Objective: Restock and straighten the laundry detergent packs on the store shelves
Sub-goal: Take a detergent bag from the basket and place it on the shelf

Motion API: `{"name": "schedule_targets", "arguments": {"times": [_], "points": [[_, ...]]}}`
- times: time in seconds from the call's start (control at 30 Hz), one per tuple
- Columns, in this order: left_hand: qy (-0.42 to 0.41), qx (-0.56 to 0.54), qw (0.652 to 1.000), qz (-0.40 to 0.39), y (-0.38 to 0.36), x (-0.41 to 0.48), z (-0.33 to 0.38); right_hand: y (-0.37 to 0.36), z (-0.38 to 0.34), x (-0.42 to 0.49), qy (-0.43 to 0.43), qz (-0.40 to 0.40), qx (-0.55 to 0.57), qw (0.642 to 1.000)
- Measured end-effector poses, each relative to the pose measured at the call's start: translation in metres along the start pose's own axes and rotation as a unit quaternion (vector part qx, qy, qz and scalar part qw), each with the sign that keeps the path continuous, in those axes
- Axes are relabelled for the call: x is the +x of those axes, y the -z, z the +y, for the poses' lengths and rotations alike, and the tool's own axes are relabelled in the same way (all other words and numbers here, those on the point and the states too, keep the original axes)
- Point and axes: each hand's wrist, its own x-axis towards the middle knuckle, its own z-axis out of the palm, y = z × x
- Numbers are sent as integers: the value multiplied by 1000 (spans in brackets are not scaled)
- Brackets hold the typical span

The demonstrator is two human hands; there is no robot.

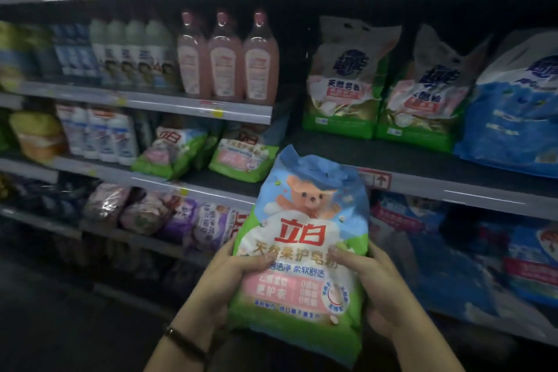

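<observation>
Detergent pack with bear print, upright in front of the shelves, off any shelf. Left hand and right hand clamped on its two sides, thumbs across the front. Similar green packs lying tilted on middle shelf behind.

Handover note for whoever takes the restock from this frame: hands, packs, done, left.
Left hand: gripping the left edge of the bear-print detergent pack, thumb on its front.
Right hand: gripping the right edge of the same pack.
Pack is upright in mid-air in front of the shelves, not yet shelved.
Two matching green packs lean untidily on the middle shelf, with a bare patch to their right.
Done: cannot tell from this view.
Left: probably shelve the held pack in that patch and straighten the leaning two.
</observation>
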Motion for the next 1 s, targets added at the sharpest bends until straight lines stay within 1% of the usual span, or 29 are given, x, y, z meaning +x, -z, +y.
{"name": "schedule_targets", "arguments": {"times": [0.13, 0.27, 0.4, 0.47, 0.57, 0.67, 0.73, 0.83, 0.9, 1.0], "points": [[-10, 2, 1000, 28, 43, -7, -5, -36, 27, 8, -23, -2, 0, 1000], [-19, -38, 997, 57, 74, 1, 4, -70, 24, 31, -5, -33, -35, 999], [-19, -68, 993, 95, 97, 29, 26, -95, 24, 59, 14, -69, -113, 991], [-22, -68, 992, 106, 106, 48, 40, -102, 28, 72, -1, -84, -136, 987], [-12, -66, 991, 114, 116, 79, 55, -112, 33, 90, -22, -71, -146, 986], [3, -45, 994, 102, 125, 107, 69, -125, 41, 116, -1, -37, -152, 988], [-5, -24, 996, 90, 134, 127, 84, -134, 47, 135, 12, -35, -141, 989], [-57, 33, 996, 55, 143, 158, 111, -148, 49, 164, 43, -18, -142, 989], [-72, 71, 994, 29, 151, 184, 133, -157, 45, 185, 61, -10, -156, 986], [-93, 165, 982, -11, 165, 225, 168, -175, 41, 217, 83, 6, -172, 982]]}}
